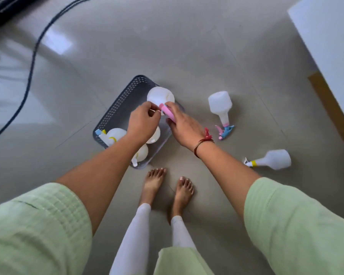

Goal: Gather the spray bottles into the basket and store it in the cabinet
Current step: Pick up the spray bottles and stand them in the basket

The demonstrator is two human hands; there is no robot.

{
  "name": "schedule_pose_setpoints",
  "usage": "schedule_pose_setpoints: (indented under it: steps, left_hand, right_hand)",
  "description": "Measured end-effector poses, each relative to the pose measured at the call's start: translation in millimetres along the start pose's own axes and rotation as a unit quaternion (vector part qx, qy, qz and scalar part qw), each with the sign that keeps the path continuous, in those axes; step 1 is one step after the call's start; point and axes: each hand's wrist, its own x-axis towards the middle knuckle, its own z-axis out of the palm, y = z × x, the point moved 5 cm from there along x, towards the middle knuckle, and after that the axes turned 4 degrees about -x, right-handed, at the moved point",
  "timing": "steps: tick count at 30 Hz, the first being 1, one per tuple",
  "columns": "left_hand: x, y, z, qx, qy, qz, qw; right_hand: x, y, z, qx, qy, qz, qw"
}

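A dark perforated basket (117,104) sits on the floor in front of my feet, with several white spray bottles lying in it. Over the basket both hands hold one white spray bottle with a pink head (160,97). My right hand (184,126) grips its pink head, and my left hand (142,121) pinches at the nozzle end. Two more bottles lie on the floor to the right: one with a pink and blue trigger (220,105) and one with a yellow collar (274,159).
A black cable (31,62) runs across the tiled floor at the left. A white cabinet or counter (330,34) with a wooden edge stands at the right. My bare feet (167,185) are just behind the basket.
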Motion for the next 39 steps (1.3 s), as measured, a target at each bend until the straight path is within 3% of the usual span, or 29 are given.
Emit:
schedule_pose_setpoints:
  steps: [10,17,33,39]
  left_hand:
    - [26.3,-55.6,-102.9,0.002,0.140,-0.023,0.990]
    - [32.0,-93.9,-117.4,-0.059,0.156,-0.073,0.983]
    - [15.6,-116.9,-79.9,-0.049,0.109,-0.081,0.990]
    - [-0.6,-90.2,-68.8,-0.028,0.123,-0.033,0.991]
  right_hand:
    - [82.3,-69.6,34.1,-0.167,-0.076,-0.057,0.981]
    - [107.8,-88.6,60.4,-0.201,-0.110,-0.042,0.972]
    - [90.5,-83.5,100.7,-0.168,-0.105,0.040,0.979]
    - [57.8,-58.5,64.3,-0.088,-0.011,0.080,0.993]
